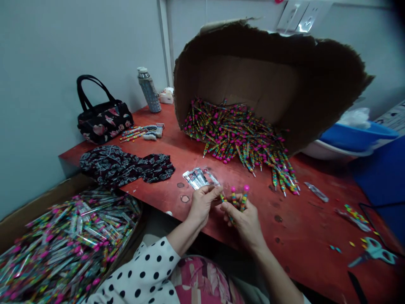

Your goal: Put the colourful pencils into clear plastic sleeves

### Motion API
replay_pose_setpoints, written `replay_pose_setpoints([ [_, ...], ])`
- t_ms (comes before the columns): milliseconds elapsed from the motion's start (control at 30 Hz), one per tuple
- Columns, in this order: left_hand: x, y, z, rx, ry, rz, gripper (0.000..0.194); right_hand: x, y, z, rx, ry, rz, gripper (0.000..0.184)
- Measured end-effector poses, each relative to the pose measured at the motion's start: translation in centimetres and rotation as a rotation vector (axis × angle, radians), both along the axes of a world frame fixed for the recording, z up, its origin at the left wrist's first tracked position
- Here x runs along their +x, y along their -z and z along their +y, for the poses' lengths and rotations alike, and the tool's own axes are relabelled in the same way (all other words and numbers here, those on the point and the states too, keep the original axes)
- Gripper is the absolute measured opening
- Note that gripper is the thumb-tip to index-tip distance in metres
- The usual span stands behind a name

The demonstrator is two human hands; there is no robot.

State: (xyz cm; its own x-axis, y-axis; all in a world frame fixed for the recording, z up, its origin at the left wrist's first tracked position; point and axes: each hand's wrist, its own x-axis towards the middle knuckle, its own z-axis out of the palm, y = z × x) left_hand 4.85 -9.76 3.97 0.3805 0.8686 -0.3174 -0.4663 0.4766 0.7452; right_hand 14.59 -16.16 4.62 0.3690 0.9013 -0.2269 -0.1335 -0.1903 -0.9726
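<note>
My right hand [243,218] is closed round a few multicoloured pencils [244,199], their pink ball ends pointing up. Another pencil [223,197] shows between my two hands. My left hand [200,206] pinches beside it; what lies in the pinch is too small and covered to make out. Just beyond my left fingers, several clear plastic sleeves with silvery labels [195,178] lie on the red table [177,156]. Behind them, a heap of the same pencils [237,131] spills from a large torn cardboard box [284,80] lying on its side.
At lower left, a carton [23,196] holds many sleeved pencils [69,245]. A dark patterned cloth [126,166], a floral handbag [106,120] and a flask [149,90] are on the left. Scissors [373,252], coloured bits [356,214] and a blue basin [357,137] are on the right.
</note>
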Motion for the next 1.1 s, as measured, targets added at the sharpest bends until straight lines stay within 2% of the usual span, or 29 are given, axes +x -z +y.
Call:
replay_pose_setpoints([
  [100, 0.2, 0.3, -0.3, 0.020, 0.051, 0.007, 0.027, 0.0, 0.3, 1.3, 0.031, 0.005, 0.091, 0.033],
  [200, -0.2, 0.3, 0.1, -0.011, 0.051, -0.018, 0.028, -0.3, 0.7, 1.7, 0.039, -0.051, 0.182, 0.035],
  [300, -0.8, 0.1, 0.7, -0.039, -0.062, -0.082, 0.025, -0.9, 1.0, 0.7, 0.020, -0.117, 0.253, 0.035],
  [367, -1.0, 0.0, 0.8, -0.040, -0.128, -0.090, 0.025, -1.1, 1.1, 0.0, 0.000, -0.099, 0.262, 0.033],
  [533, -0.2, -0.1, -0.9, -0.015, 0.048, -0.091, 0.029, -0.9, 1.1, 0.3, 0.065, -0.008, 0.286, 0.033],
  [633, 0.0, -0.1, -1.6, -0.006, 0.034, -0.133, 0.031, -0.5, 1.2, 1.2, 0.058, -0.026, 0.316, 0.033],
  [833, -0.3, 0.0, -1.4, -0.024, 0.069, -0.132, 0.029, -1.1, 1.4, 1.6, 0.027, -0.057, 0.325, 0.035],
  [900, -1.5, -0.6, -1.2, -0.026, -0.013, -0.086, 0.028, -1.1, 1.2, 1.4, 0.006, -0.084, 0.286, 0.036],
  [967, -3.8, -1.6, -0.8, -0.001, -0.230, -0.032, 0.029, -0.2, 1.0, 1.2, -0.007, -0.103, 0.189, 0.034],
  [1033, -6.8, -2.4, 0.1, 0.068, -0.427, -0.032, 0.034, 2.2, 0.9, 1.1, -0.010, -0.077, 0.000, 0.031],
  [1100, -9.7, -2.7, 1.3, 0.193, -0.656, 0.012, 0.055, 5.8, 0.7, 1.2, -0.041, -0.012, -0.316, 0.027],
])
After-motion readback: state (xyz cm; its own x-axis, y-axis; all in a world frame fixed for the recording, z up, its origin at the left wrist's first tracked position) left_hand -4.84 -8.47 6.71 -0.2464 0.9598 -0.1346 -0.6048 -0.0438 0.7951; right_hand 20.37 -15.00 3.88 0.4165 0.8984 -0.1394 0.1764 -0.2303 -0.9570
